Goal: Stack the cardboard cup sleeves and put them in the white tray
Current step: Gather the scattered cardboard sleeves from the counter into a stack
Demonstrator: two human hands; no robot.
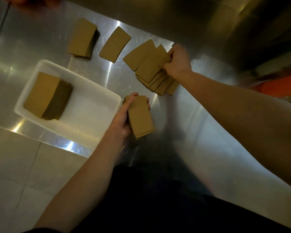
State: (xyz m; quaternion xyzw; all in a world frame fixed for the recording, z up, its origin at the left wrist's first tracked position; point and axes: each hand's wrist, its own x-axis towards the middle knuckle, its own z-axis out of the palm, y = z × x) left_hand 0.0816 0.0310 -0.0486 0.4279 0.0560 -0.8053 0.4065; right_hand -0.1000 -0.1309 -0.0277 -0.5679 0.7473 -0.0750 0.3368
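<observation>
A white tray (97, 108) lies on the steel counter at the left with one stack of brown cardboard sleeves (45, 96) inside it. My left hand (123, 118) grips a small stack of sleeves (140, 116) just right of the tray. Farther back, my right hand (176, 62) pinches the top sleeve (152, 68) of a fanned pile of loose sleeves (160, 83). One flat sleeve (137, 54) lies under the fan's left side.
Another stack of sleeves (82, 38) and a single flat sleeve (115, 44) lie on the steel counter (118, 76) behind the tray. Tiled floor (15, 165) shows at the lower left. An orange object (282, 86) sits at the right edge.
</observation>
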